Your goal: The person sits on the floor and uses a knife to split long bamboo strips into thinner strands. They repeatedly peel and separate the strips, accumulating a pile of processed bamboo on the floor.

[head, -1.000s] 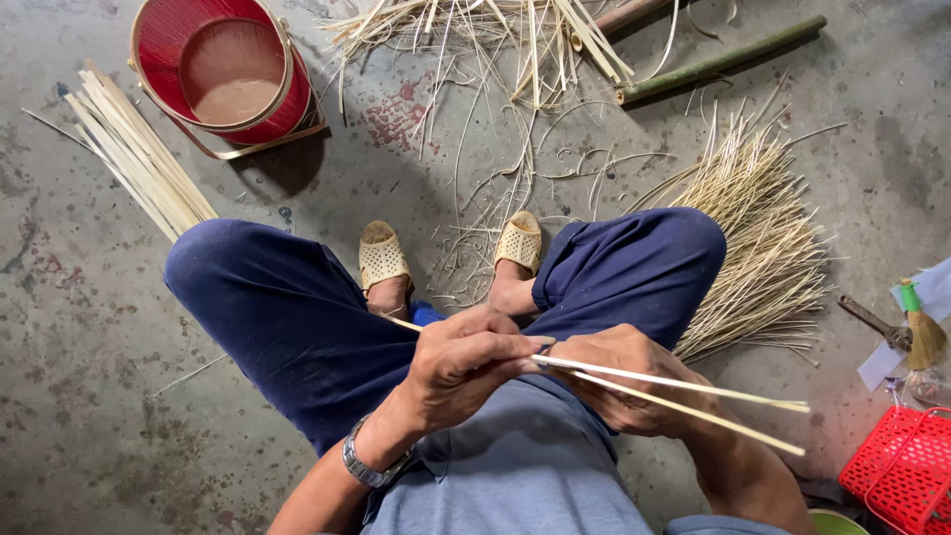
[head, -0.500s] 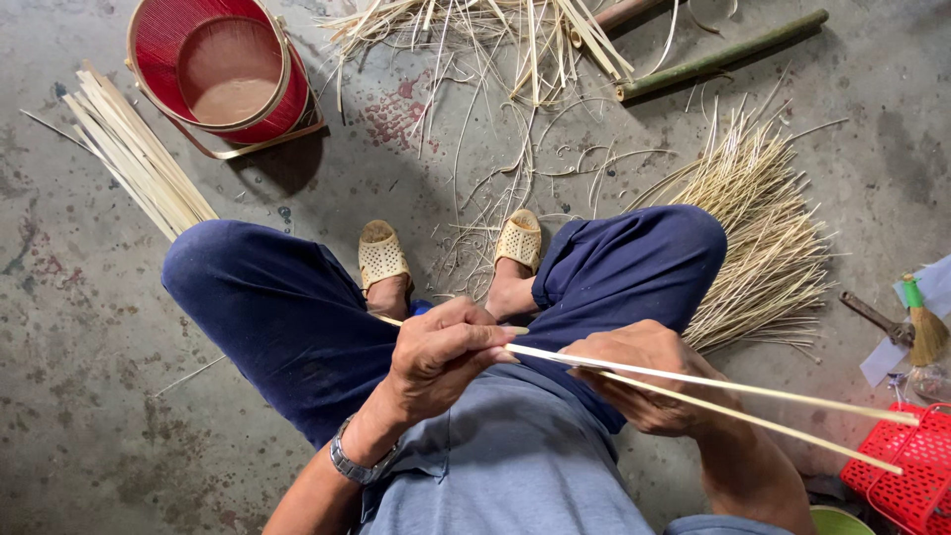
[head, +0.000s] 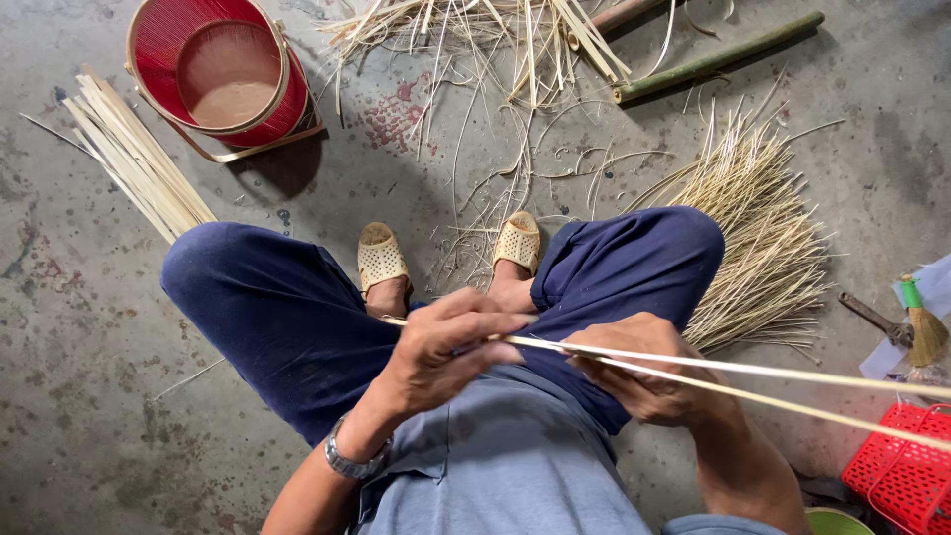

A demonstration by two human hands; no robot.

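Thin bamboo strips are held across the lap and drawn apart between two hands.

A person is seated on the concrete floor [head: 79, 396] with dark blue trousers [head: 277, 307] spread wide. A fan of fine splints [head: 763, 238] is seen at right of centre, a red bucket [head: 218, 69] at upper left, and a bundle of pale slats [head: 139, 163] just beside it. At the middle of the frame two long bamboo strips [head: 753, 381] are stretched toward the right edge. The left hand [head: 451, 347] is closed over their near end, fingers curled down on them; the right hand [head: 644, 372] is clenched round them further along. The step seems best done with an even pull kept low over the lap, so the strips are judged less likely to snap or wander.
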